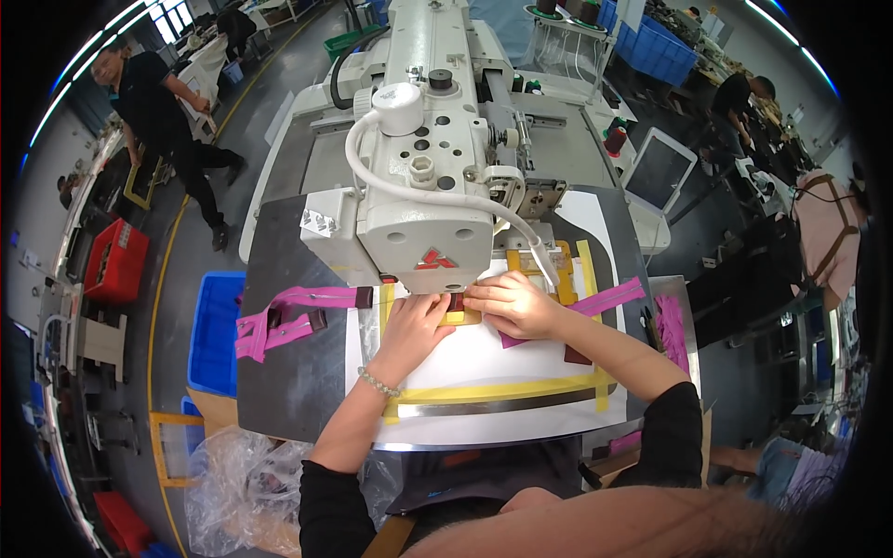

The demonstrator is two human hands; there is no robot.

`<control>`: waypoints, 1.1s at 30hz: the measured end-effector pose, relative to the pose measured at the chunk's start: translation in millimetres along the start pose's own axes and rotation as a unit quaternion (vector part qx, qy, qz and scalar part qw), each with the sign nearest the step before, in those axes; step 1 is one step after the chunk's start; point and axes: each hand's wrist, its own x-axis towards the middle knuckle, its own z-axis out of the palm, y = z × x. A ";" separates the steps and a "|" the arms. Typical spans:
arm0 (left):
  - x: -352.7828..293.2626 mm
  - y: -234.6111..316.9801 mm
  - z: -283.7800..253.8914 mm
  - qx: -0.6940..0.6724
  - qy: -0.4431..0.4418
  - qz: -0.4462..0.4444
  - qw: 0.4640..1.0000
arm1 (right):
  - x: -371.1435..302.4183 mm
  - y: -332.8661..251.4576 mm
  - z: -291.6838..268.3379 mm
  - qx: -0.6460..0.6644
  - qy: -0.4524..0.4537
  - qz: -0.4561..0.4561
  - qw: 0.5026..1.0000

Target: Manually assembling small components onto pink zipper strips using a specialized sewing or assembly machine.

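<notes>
A large white industrial sewing machine [423,237] stands straight ahead over a white work sheet. Under its head lies a small yellow plate [459,319] with a dark red tab [456,302] on it. My left hand [416,327] presses the tab's left edge, fingers together. From the other side my right hand [514,305] pinches at the same tab, its fingertips partly hidden. A magenta zipper strip [603,299] runs out from beneath my right wrist. Left of my left hand, more magenta zipper strips [279,325] with dark brown end tabs lie on the dark tabletop.
Yellow tape [502,388] borders the white sheet. A blue bin [216,330] stands left of the table, above clear plastic wrap [251,488]. At right are a tablet-like screen [659,170] and more magenta strips [671,330]. A person [167,121] walks in the left aisle.
</notes>
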 end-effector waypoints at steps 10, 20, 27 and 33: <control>-2.0 0.6 -8.6 -0.009 -0.021 -0.008 1.000 | -1.0 3.3 -1.4 0.014 -0.054 -0.018 0.998; -0.8 -2.9 -12.2 0.023 -0.024 0.011 0.999 | 2.9 2.3 0.6 -0.067 -0.075 -0.029 0.995; -2.8 -3.6 -12.2 0.015 -0.008 0.011 1.000 | 4.3 -2.9 -0.7 -0.061 -0.089 -0.004 0.994; -6.7 -7.9 -9.9 -0.011 0.010 0.012 1.000 | -2.1 -24.5 -3.6 -0.025 -0.044 0.085 0.995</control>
